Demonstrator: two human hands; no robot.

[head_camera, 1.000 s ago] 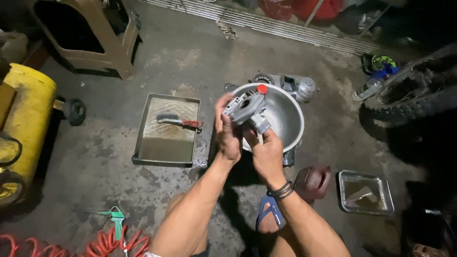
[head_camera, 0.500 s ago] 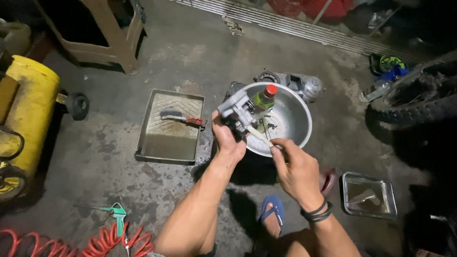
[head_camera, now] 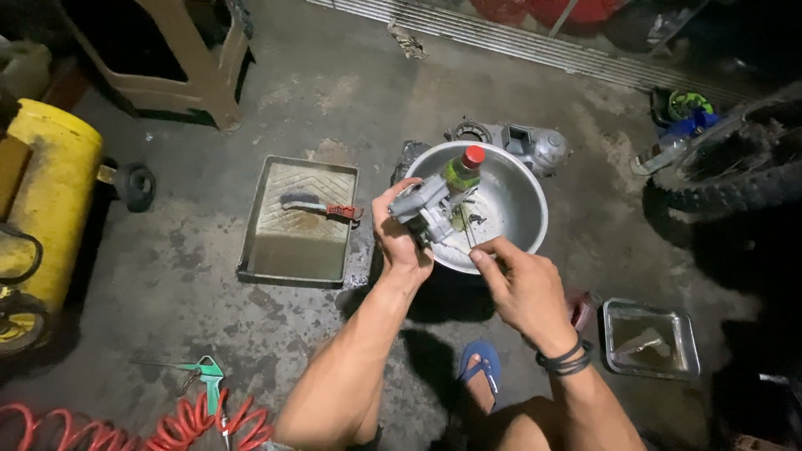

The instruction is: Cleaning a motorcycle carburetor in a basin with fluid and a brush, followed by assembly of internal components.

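Left hand [head_camera: 401,242] clenched around a grey metal engine part [head_camera: 424,209] above the steel bowl [head_camera: 522,209], right hand [head_camera: 522,288] pinching a thin tool [head_camera: 464,230]; a wet, loosening grip could likely drop the part into the bowl.

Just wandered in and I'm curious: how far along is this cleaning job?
Mid-way, it seems. The left hand holds a grey metal part over the steel bowl, so it is already off the machine. The right hand pinches something thin beside it. The brush lies unused in the tray; an engine cover waits behind.
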